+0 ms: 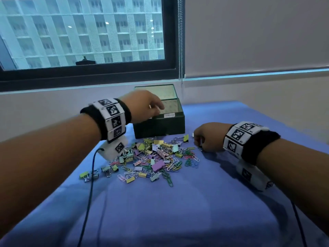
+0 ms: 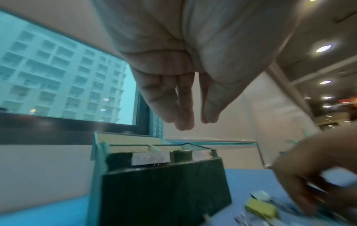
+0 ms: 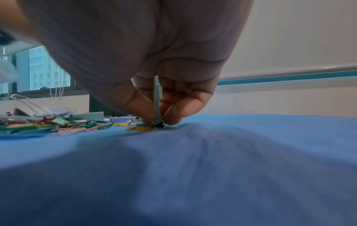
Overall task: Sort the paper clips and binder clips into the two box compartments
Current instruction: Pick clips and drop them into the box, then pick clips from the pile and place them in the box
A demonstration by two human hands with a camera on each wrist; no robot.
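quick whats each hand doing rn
Left hand: open, fingers straight, holding nothing, above the box.
Right hand: pinching a clip on the blue cloth.

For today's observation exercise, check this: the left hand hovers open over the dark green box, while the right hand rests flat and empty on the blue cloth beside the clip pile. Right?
Not quite. The right hand is not flat and empty: the right wrist view shows its fingertips pinching a clip down at the blue cloth. The rest holds: the left hand hovers open over the dark green box.

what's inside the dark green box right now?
The right compartment of the dark green box shows only its pale patterned floor, no clips visible. The left hand hovers over the left compartment and covers it, so its contents cannot be seen.
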